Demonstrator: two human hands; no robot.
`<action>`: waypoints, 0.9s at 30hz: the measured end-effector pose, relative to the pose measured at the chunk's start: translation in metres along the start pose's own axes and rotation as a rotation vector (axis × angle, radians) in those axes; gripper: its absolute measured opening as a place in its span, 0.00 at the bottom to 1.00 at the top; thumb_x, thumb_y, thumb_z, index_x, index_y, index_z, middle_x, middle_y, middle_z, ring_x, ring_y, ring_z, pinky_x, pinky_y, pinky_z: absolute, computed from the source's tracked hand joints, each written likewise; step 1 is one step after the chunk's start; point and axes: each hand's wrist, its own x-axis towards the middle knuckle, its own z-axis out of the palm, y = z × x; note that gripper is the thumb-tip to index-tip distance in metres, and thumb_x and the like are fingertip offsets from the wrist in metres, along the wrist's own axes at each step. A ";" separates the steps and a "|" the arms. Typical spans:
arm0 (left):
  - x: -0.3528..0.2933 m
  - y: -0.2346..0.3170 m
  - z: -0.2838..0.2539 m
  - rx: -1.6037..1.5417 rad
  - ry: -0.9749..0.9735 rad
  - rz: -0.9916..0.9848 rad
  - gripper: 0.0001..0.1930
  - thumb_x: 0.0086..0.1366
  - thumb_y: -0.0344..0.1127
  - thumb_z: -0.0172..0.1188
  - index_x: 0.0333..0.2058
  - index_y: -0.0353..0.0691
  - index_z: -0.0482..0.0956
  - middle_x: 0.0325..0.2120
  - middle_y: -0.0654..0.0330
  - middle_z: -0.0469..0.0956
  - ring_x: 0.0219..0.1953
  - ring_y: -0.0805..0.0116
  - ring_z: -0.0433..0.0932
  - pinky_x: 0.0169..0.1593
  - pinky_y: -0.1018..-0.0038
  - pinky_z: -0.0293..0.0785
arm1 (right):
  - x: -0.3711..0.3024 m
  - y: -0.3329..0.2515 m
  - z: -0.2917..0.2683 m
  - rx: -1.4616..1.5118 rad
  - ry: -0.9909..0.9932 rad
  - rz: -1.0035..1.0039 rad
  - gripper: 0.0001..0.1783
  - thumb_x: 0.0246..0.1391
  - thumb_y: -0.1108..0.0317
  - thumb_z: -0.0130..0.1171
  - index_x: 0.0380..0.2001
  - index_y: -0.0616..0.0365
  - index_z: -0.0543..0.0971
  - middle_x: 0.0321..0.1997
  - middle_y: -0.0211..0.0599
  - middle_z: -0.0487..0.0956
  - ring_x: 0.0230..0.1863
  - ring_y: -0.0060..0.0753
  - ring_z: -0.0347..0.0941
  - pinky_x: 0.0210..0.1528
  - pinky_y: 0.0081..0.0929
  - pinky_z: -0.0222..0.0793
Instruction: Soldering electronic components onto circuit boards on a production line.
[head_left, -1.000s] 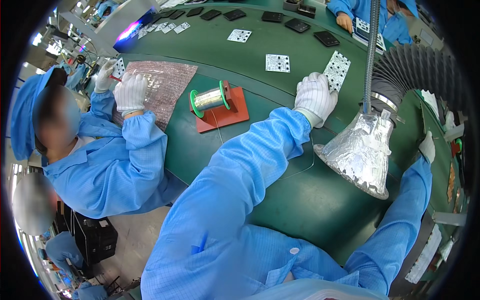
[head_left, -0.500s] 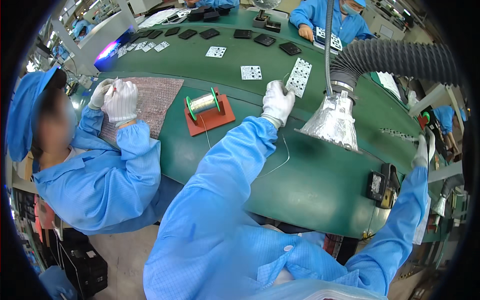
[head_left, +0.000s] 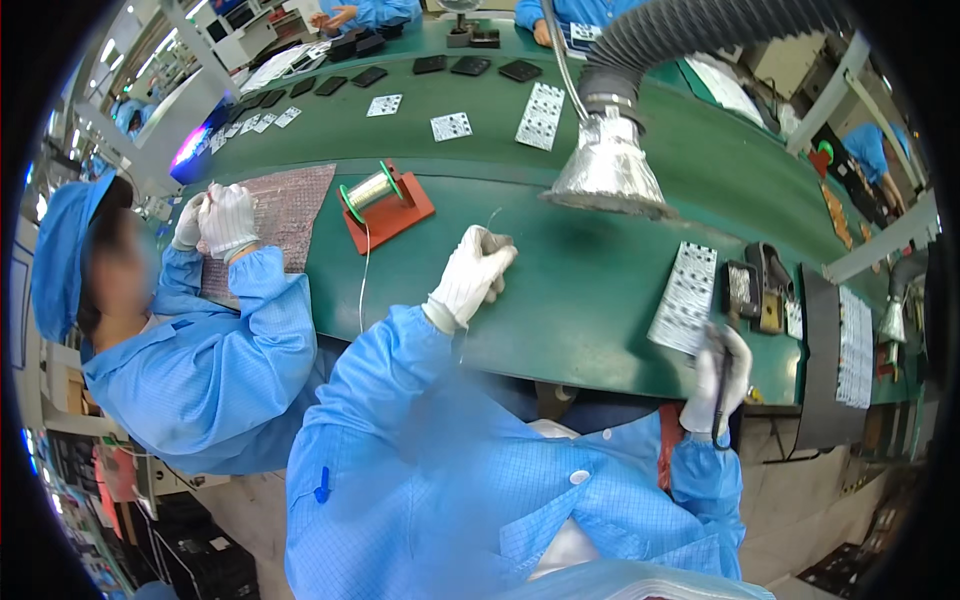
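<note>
My white-gloved left hand (head_left: 468, 278) is over the near bench, its fingers closed round a thin solder wire (head_left: 495, 213) whose end sticks out past the fingertips. The wire comes from a spool (head_left: 372, 192) with green rims on a red-brown stand (head_left: 412, 205) to the left. My gloved right hand (head_left: 718, 375) grips a soldering iron (head_left: 723, 400) with a dark handle and cord, pointing up at a small black tray (head_left: 740, 290) beside the iron stand (head_left: 768, 270). Just left of the iron lies a white panel of circuit boards (head_left: 686, 297).
A silvery fume hood (head_left: 610, 170) hangs on a ribbed dark hose (head_left: 700, 45) over the bench. Other board panels (head_left: 541, 116) and black trays (head_left: 470, 66) line the green belt. At left a co-worker (head_left: 200, 330) works over a bubble-wrap mat (head_left: 285, 215).
My right hand has come in from the far right and now grips the soldering iron. A board panel now lies before it. My left hand has drawn back nearer with the solder wire.
</note>
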 end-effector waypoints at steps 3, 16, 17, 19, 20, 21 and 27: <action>-0.028 -0.002 0.023 0.478 0.048 0.198 0.18 0.56 0.41 0.65 0.34 0.32 0.72 0.25 0.57 0.76 0.25 0.69 0.73 0.27 0.71 0.70 | 0.005 -0.017 0.009 -0.088 -0.204 -0.068 0.18 0.54 0.79 0.55 0.50 0.62 0.72 0.48 0.48 0.78 0.38 0.32 0.78 0.41 0.26 0.75; -0.047 -0.013 0.094 1.154 -0.067 0.609 0.26 0.45 0.51 0.73 0.26 0.37 0.69 0.55 0.53 0.71 0.34 0.56 0.82 0.35 0.68 0.79 | 0.053 0.040 0.016 -0.309 0.110 -0.157 0.11 0.46 0.75 0.65 0.36 0.60 0.77 0.29 0.37 0.80 0.24 0.31 0.76 0.28 0.26 0.72; -0.044 -0.012 0.098 1.162 -0.078 0.600 0.26 0.45 0.51 0.73 0.26 0.37 0.69 0.55 0.53 0.71 0.34 0.56 0.82 0.35 0.68 0.79 | 0.051 0.042 0.015 -0.182 0.148 0.096 0.11 0.47 0.75 0.64 0.36 0.60 0.77 0.29 0.35 0.79 0.22 0.26 0.74 0.27 0.24 0.71; -0.038 -0.010 0.105 1.205 -0.171 0.515 0.26 0.46 0.51 0.72 0.30 0.36 0.71 0.54 0.52 0.72 0.34 0.57 0.82 0.35 0.68 0.79 | 0.050 0.044 0.012 -0.166 0.140 0.040 0.10 0.55 0.74 0.59 0.41 0.61 0.76 0.34 0.29 0.77 0.28 0.16 0.69 0.33 0.17 0.67; -0.036 -0.009 0.106 1.233 -0.216 0.460 0.26 0.46 0.51 0.72 0.30 0.36 0.71 0.54 0.52 0.72 0.34 0.57 0.82 0.35 0.68 0.79 | 0.049 0.045 0.011 -0.171 0.116 0.051 0.10 0.54 0.75 0.59 0.41 0.61 0.76 0.35 0.30 0.77 0.28 0.16 0.69 0.33 0.17 0.67; -0.035 -0.008 0.107 1.228 -0.200 0.518 0.25 0.47 0.49 0.71 0.31 0.35 0.72 0.54 0.52 0.72 0.34 0.57 0.82 0.34 0.68 0.79 | 0.049 0.045 0.011 -0.176 0.091 0.061 0.10 0.54 0.75 0.59 0.41 0.61 0.76 0.35 0.31 0.77 0.29 0.16 0.69 0.33 0.17 0.67; -0.024 0.010 0.063 1.217 -0.257 0.519 0.18 0.49 0.39 0.68 0.32 0.35 0.72 0.54 0.52 0.73 0.33 0.58 0.82 0.34 0.68 0.79 | 0.048 0.041 0.011 -0.208 0.041 0.036 0.11 0.53 0.76 0.60 0.41 0.60 0.77 0.36 0.33 0.78 0.26 0.16 0.69 0.30 0.18 0.67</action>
